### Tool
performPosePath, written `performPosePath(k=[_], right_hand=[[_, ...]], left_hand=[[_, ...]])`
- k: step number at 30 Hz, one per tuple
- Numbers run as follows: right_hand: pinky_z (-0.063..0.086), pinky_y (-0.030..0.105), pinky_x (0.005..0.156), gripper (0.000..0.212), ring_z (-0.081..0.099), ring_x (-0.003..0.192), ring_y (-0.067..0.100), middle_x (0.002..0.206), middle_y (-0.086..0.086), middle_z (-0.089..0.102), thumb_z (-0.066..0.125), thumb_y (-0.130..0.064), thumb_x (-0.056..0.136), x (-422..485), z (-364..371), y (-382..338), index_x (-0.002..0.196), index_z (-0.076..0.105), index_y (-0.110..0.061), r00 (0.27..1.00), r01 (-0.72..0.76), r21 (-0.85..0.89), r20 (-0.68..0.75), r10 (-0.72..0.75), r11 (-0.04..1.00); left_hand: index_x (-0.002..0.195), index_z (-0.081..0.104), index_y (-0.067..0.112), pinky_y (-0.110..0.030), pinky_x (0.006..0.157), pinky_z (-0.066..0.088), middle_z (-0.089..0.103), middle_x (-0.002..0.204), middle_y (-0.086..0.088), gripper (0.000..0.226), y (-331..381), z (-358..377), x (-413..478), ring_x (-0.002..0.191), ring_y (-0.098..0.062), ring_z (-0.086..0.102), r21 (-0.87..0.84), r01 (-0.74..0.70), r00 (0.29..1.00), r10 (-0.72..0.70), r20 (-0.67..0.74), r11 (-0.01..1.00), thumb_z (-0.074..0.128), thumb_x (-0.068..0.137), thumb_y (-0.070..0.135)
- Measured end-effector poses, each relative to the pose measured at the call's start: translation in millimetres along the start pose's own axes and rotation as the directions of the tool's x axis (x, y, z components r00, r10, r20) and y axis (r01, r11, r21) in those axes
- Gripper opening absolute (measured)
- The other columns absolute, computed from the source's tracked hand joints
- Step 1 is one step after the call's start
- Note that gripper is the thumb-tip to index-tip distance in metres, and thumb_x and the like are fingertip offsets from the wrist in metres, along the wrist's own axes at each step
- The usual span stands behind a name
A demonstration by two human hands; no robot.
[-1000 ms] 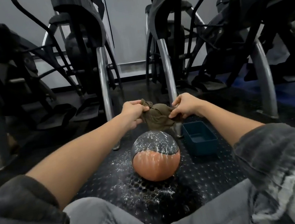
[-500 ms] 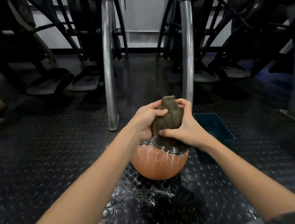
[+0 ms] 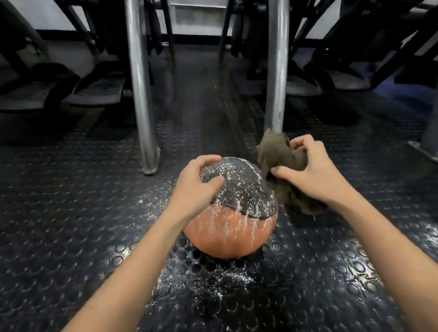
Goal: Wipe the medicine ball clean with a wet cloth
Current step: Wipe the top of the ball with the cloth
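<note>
An orange and black medicine ball point(image 3: 235, 208), streaked with white powder, sits on the studded black floor mat point(image 3: 52, 231) in the middle of the head view. My left hand point(image 3: 195, 186) grips the ball's upper left side with curled fingers. A crumpled brown cloth point(image 3: 279, 165) is bunched in my right hand point(image 3: 308, 170), which holds it against the ball's right side. The lower end of the cloth hangs down toward the mat.
Two steel legs point(image 3: 141, 92) point(image 3: 278, 53) of exercise machines stand just behind the ball. Black pedals point(image 3: 94, 90) lie at the back left, more machine frames at the back right. White powder point(image 3: 217, 281) is scattered on the mat in front of the ball.
Both hands held the cloth above and on top of the ball before. Now the left hand has let go and grips the ball, while the right hand has carried the cloth to the ball's right side.
</note>
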State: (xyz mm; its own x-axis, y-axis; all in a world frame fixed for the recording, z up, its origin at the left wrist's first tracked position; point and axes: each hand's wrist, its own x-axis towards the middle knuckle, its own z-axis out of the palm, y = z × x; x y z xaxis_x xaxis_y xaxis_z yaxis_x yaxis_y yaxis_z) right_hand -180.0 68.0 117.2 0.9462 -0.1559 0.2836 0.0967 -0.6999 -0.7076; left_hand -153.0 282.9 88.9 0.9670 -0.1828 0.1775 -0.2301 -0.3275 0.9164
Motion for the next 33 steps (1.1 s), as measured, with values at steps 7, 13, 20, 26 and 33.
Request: performPosePath(k=[7,13,20,26,33], right_hand=[[0.027,0.007,0.077,0.049,0.044,0.099,0.007,0.108,-0.001,0.043,0.075,-0.027,0.078,-13,4,19,0.121,0.055,-0.017,0.998,0.016,-0.097,0.067,-0.01,0.995],[0.027,0.005,0.084,0.05,0.037,0.098,0.003,0.117,-0.002,0.025,0.062,-0.03,0.089,-16,15,24,0.134,0.046,-0.013,0.993,-0.029,-0.104,0.111,0.04,0.994],[0.04,0.024,0.088,0.042,0.046,0.094,-0.005,0.117,-0.003,0.039,0.055,-0.024,0.094,-10,17,21,0.131,0.035,-0.021,0.996,0.017,0.014,0.088,-0.018,1.0],[0.041,0.028,0.084,0.022,0.048,0.09,-0.002,0.099,-0.021,0.047,0.069,-0.022,0.084,-9,19,21,0.1,0.055,-0.03,0.979,0.203,-0.055,-0.005,-0.203,0.978],[0.041,0.017,0.086,0.03,0.05,0.103,0.003,0.11,-0.013,0.054,0.063,-0.008,0.088,-12,27,20,0.114,0.067,-0.022,0.949,0.31,-0.115,-0.018,-0.314,0.944]], left_hand=[[0.132,0.047,0.033,-0.044,0.113,0.02,0.036,0.142,0.011,0.055,-17,9,-3,0.135,-0.014,0.025,0.236,-0.039,0.998,0.027,0.051,0.971,0.069,0.082,0.028],[0.136,0.038,0.042,-0.046,0.113,0.007,0.022,0.151,0.016,0.069,-24,13,2,0.14,-0.011,0.012,0.332,-0.047,0.997,0.024,0.073,0.942,0.072,0.077,0.041],[0.139,0.033,0.045,-0.047,0.114,0.0,0.014,0.154,0.015,0.081,-29,9,10,0.143,-0.012,0.004,0.382,-0.07,0.994,0.032,0.106,0.921,0.075,0.07,0.052],[0.139,0.03,0.047,-0.044,0.115,-0.008,0.011,0.154,0.018,0.083,-28,9,8,0.142,-0.007,-0.001,0.434,-0.093,0.989,0.033,0.144,0.896,0.074,0.069,0.052],[0.14,0.028,0.047,-0.044,0.113,-0.01,0.013,0.153,0.018,0.084,-33,13,7,0.141,-0.004,0.001,0.498,-0.123,0.986,0.05,0.157,0.858,0.073,0.069,0.053]])
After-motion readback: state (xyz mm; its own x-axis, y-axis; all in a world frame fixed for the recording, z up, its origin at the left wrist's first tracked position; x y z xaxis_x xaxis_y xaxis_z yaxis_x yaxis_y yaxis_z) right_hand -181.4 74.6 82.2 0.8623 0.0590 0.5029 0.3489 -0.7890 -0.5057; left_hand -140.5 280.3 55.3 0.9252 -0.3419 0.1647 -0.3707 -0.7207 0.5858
